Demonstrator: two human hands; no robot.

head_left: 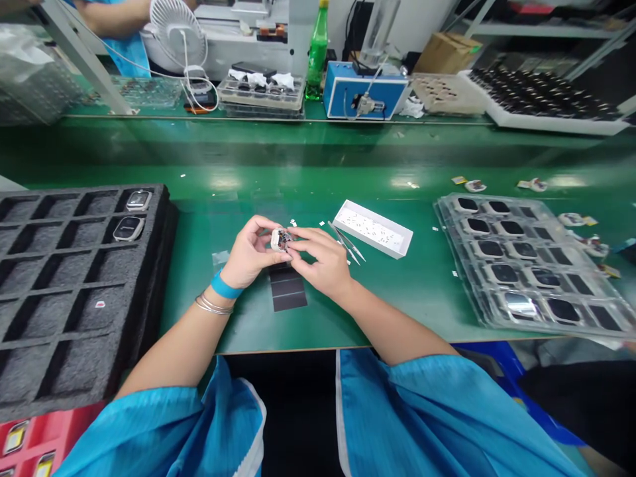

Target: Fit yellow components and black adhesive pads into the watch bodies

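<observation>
Both hands meet over the middle of the green bench around a small smartwatch case (279,240), pale-rimmed, with its inner parts showing. My left hand (250,250) grips the case from the left between thumb and fingers. From the right, my right hand (322,262) has its fingertips closed at the case's open side; whether it pinches a tiny part there I cannot make out. Below the hands lies a dark strip of sheets (289,295). A pair of tweezers (350,246) rests just past my right hand, beside a white box (372,228) of tiny pieces.
Black foam tray (106,265) at left holds two watches. Stacked clear trays (527,265) with watch units stand at right, small parts (596,245) beyond them. Along the back shelf are a fan (179,33), a green bottle (317,53) and a blue machine (365,89). Another person's arm (114,16) shows behind.
</observation>
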